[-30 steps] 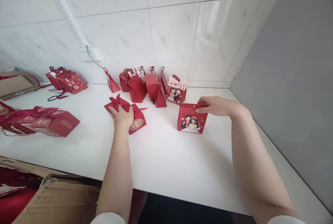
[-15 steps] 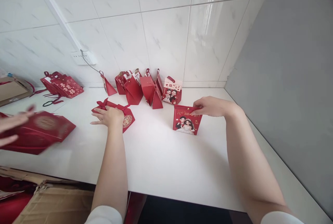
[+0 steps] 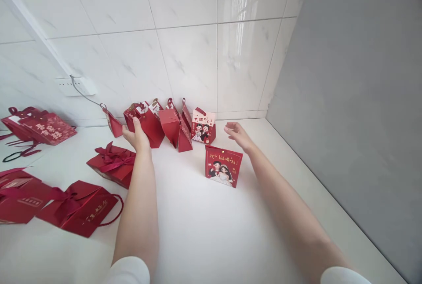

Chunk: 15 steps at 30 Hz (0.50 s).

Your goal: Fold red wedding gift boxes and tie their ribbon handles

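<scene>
The left hand [image 3: 137, 136] and right hand [image 3: 239, 135] hang loosely open, seemingly empty, so a low inward sweep could topple the couple-print box [image 3: 223, 167] standing near between the forearms, or the far clustered boxes [image 3: 153, 132].

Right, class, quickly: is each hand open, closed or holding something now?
Left hand: open, nothing visibly held, by a red box.
Right hand: open, holding nothing, near the couple-print box.
</scene>
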Motion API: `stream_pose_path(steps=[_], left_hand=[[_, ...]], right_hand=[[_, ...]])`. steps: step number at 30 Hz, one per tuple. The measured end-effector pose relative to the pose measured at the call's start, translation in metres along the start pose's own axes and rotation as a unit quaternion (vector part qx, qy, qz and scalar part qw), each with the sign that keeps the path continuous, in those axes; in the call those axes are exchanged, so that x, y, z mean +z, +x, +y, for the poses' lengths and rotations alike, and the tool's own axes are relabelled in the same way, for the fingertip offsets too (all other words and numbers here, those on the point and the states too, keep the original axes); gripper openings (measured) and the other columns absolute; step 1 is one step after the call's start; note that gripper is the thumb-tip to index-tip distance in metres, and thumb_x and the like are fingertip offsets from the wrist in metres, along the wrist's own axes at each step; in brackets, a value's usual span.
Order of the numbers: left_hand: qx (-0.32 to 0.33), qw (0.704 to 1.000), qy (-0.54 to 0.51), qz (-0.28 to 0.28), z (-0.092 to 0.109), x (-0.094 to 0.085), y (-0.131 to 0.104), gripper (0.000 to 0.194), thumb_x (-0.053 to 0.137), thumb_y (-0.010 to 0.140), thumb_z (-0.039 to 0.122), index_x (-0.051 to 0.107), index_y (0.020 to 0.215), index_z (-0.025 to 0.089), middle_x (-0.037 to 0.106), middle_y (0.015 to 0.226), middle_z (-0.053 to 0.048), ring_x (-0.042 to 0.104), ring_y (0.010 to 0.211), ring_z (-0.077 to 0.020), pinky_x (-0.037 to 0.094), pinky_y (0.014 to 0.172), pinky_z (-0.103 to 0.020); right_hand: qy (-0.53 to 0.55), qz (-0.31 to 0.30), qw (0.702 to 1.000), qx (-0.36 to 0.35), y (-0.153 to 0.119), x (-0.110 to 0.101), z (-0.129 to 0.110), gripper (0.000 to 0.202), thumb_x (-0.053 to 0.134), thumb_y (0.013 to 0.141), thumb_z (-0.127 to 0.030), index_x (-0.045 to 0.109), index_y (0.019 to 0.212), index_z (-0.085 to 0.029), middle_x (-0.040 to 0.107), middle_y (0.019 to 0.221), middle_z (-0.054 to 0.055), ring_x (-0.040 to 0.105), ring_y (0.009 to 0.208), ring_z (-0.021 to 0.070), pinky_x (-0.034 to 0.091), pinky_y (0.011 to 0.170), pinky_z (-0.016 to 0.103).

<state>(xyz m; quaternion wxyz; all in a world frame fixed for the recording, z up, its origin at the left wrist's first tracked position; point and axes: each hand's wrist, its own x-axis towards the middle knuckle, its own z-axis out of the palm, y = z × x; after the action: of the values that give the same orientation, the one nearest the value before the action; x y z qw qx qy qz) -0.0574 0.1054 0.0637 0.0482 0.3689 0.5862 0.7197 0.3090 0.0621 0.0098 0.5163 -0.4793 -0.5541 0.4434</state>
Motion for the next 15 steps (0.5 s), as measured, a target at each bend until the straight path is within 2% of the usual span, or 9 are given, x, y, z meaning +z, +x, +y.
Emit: stream_pose_path(steps=[3,6,8,11,15], left_hand=[[-0.092,0.993,-0.007,0.067,-0.01,0.016,-0.007,0.074,0.053,0.085,0.061,0.039,0.14,0.013,0.037,0.15,-0.017,0.03,0.144,-0.0294,0.022,0.121,-0.047],[-0.109,0.991,0.013,0.08,-0.02,0.025,-0.009,0.082,0.053,0.082,0.066,0.035,0.143,0.015,0.032,0.153,-0.017,0.023,0.146,-0.0321,0.018,0.121,-0.053],[-0.113,0.99,0.018,0.077,-0.031,0.027,-0.009,0.083,0.05,0.082,0.068,0.031,0.145,0.017,0.03,0.154,-0.016,0.023,0.147,-0.0323,0.019,0.12,-0.054],[-0.101,0.993,0.01,0.056,-0.054,0.028,-0.007,0.078,0.048,0.085,0.066,0.029,0.144,0.02,0.033,0.153,-0.015,0.031,0.144,-0.0286,0.024,0.12,-0.049],[-0.051,0.998,0.028,0.021,-0.079,0.03,-0.01,0.081,0.061,0.079,0.061,0.034,0.141,0.015,0.037,0.149,-0.017,0.035,0.141,-0.0257,0.025,0.12,-0.043]], right_hand=[[0.007,0.017,1.0,0.016,0.019,0.027,0.037,0.088,0.069,0.075,-0.061,0.031,0.144,-0.022,0.032,0.153,0.017,0.035,0.14,0.0286,0.036,0.112,0.047],[0.015,0.018,1.0,0.013,0.033,0.048,0.053,0.111,0.075,0.069,-0.061,0.014,0.153,-0.021,0.02,0.159,0.016,0.021,0.147,0.0274,0.028,0.117,0.044],[0.031,0.012,0.999,0.004,0.042,0.057,0.057,0.116,0.077,0.067,-0.059,0.009,0.154,-0.023,0.017,0.16,0.013,0.018,0.148,0.0261,0.027,0.118,0.044],[0.049,-0.013,0.998,-0.029,0.052,0.065,0.062,0.112,0.08,0.067,-0.051,0.012,0.153,-0.026,0.029,0.157,0.011,0.03,0.144,0.0265,0.032,0.116,0.045],[-0.002,-0.042,0.996,-0.083,0.058,0.069,0.071,0.093,0.079,0.069,-0.043,0.03,0.146,-0.021,0.051,0.142,0.011,0.049,0.13,0.0271,0.039,0.11,0.045]])
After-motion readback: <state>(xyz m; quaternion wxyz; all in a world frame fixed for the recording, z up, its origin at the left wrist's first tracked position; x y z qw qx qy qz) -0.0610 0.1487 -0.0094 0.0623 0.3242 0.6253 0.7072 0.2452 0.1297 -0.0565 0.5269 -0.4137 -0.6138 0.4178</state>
